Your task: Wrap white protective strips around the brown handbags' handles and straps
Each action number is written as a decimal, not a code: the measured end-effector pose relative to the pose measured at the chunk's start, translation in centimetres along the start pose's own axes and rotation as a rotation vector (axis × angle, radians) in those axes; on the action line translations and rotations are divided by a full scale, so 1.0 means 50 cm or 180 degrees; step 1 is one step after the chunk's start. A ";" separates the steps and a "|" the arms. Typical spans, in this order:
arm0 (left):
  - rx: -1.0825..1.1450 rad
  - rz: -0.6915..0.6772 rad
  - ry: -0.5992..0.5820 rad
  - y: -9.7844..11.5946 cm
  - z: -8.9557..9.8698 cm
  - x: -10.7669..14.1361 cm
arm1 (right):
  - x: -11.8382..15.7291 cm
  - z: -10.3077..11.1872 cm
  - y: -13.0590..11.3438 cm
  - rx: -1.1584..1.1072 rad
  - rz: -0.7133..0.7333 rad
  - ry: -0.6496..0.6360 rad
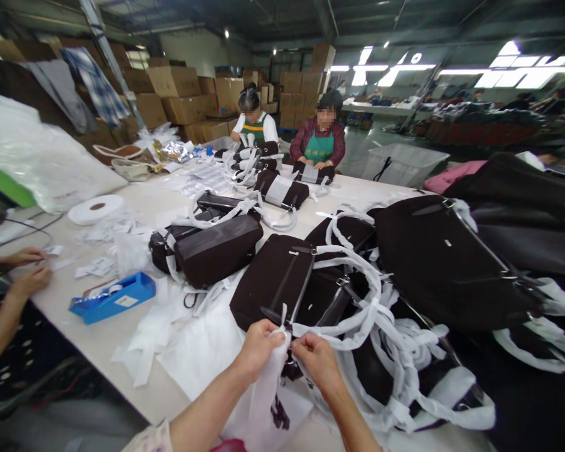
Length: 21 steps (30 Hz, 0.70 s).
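Note:
Low in the centre, my left hand point(262, 345) is closed on a strip of white wrapping point(267, 389) at the lower corner of a dark bag point(275, 273). Just right of it, my right hand point(314, 359) pinches at the same corner, near the white-wrapped handle point(370, 314); what lies between its fingertips is too small to make out. The wrapped handle loops up and to the right of both hands. White sheets point(200, 339) lie under and left of the bag.
A blue tape dispenser point(115, 298) and a white roll point(96, 209) stand on the left of the table point(89, 342). Another person's hands point(32, 270) are at the left edge. More dark bags point(452, 257) are piled at right. Two people sit across the table.

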<state>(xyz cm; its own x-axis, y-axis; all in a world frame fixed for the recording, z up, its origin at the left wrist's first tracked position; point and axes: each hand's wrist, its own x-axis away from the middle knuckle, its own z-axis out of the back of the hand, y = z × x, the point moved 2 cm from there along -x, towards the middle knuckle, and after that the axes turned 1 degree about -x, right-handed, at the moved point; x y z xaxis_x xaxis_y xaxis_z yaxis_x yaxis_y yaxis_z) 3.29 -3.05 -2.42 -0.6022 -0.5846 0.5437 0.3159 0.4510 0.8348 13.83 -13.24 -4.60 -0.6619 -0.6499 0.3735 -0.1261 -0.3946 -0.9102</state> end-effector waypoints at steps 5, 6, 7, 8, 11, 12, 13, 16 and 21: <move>0.0097 0.0175 0.0070 0.016 0.004 0.021 | -0.004 -0.035 0.009 -0.0068 0.0005 -0.0138; 0.0136 0.0272 0.0065 0.021 0.005 0.025 | -0.003 -0.040 0.008 -0.0098 -0.0017 -0.0185; 0.0183 0.0368 0.0063 0.025 0.006 0.029 | -0.002 -0.045 0.008 -0.0126 -0.0041 -0.0234; 0.0222 0.0457 0.0061 0.029 0.006 0.032 | -0.001 -0.049 0.008 -0.0148 -0.0064 -0.0284; 0.0192 0.0738 0.0139 0.033 0.008 0.035 | 0.003 -0.060 0.013 -0.0158 -0.0063 -0.0350; 0.0160 0.0844 0.0173 0.032 0.008 0.035 | 0.004 -0.063 0.016 -0.0137 -0.0036 -0.0342; 0.0133 0.0947 0.0214 0.030 0.008 0.033 | 0.005 -0.065 0.019 -0.0108 -0.0002 -0.0328; 0.0091 0.1127 0.0330 0.025 0.008 0.026 | 0.006 -0.071 0.029 0.0006 0.0079 -0.0315; 0.0074 0.1066 0.0498 0.031 0.003 0.027 | -0.005 -0.072 0.042 0.0295 0.0109 -0.0307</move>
<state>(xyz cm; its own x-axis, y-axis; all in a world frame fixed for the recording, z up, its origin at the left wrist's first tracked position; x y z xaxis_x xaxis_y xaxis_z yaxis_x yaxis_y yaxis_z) 2.85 -3.05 -0.42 -0.3482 -0.4972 0.7947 0.4588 0.6489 0.6070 11.06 -11.56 -7.24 -0.5901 -0.7217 0.3620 -0.0328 -0.4266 -0.9039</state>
